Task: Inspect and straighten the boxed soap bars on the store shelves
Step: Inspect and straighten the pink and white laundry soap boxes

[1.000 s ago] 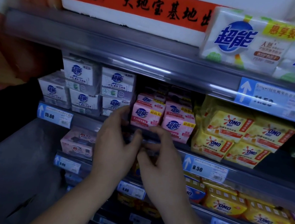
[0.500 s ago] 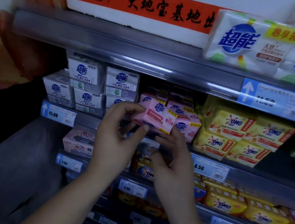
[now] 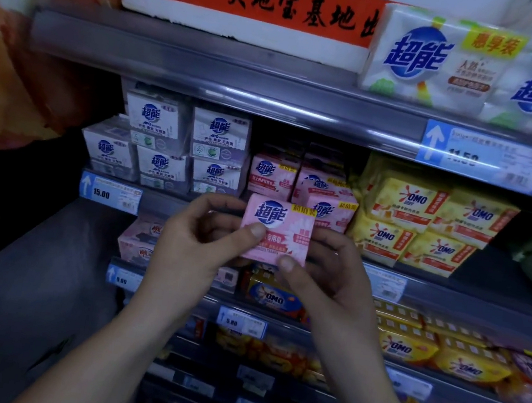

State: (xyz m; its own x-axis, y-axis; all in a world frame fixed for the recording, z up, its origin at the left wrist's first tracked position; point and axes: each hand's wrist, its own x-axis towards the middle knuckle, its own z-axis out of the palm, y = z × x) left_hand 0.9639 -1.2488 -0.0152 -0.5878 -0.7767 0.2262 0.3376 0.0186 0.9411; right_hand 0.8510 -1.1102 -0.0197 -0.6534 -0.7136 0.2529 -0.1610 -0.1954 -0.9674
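Soap box [image 3: 277, 230], the pink one, is off the shelf [image 3: 158, 203] and held upright, label facing us. Left hand [image 3: 193, 249] pinches its left edge, right hand [image 3: 325, 278] grips the lower right corner. Pink stack [image 3: 327, 196] sits just behind and slightly right, so the right hand looks nearer for the return.
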